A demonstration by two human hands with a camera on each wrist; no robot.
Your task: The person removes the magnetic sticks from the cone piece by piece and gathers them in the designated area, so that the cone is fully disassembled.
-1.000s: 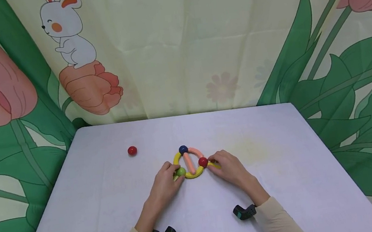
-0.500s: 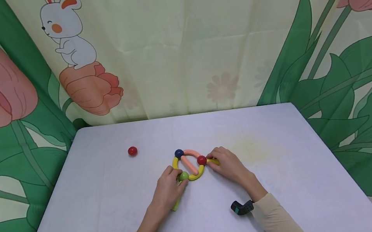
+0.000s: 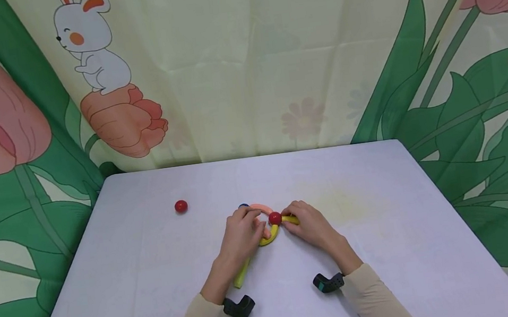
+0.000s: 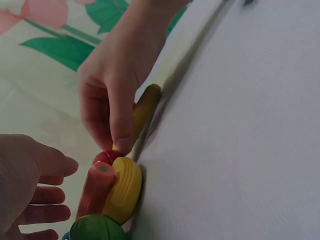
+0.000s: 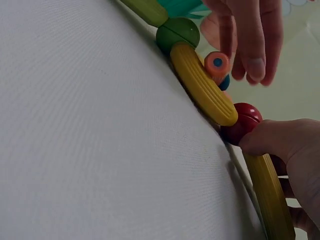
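A ring of magnetic rods and balls lies mid-table. Its red ball (image 3: 275, 218) joins a curved yellow rod (image 4: 125, 190) and a curved pink rod (image 3: 260, 207). My right hand (image 3: 311, 228) pinches the straight yellow rod (image 5: 270, 195) beside that ball, thumb against the joint. Over the ring hovers my left hand (image 3: 240, 235), fingers loosely bent and apart from the pieces, near the straight pink rod (image 5: 217, 62). It mostly hides the blue ball (image 3: 243, 205) in the head view. From the green ball (image 5: 178, 36) a light green rod (image 3: 242, 274) points toward me.
A loose red ball (image 3: 180, 206) sits on the white-covered table (image 3: 145, 280), left of the ring. Behind the table hangs a printed curtain (image 3: 233, 75). Each wrist wears a black camera (image 3: 239, 307).
The ring turned slightly, swinging the light green rod out toward me. My left hand then let go of the green ball and moved up over the ring. The right hand kept its pinch.
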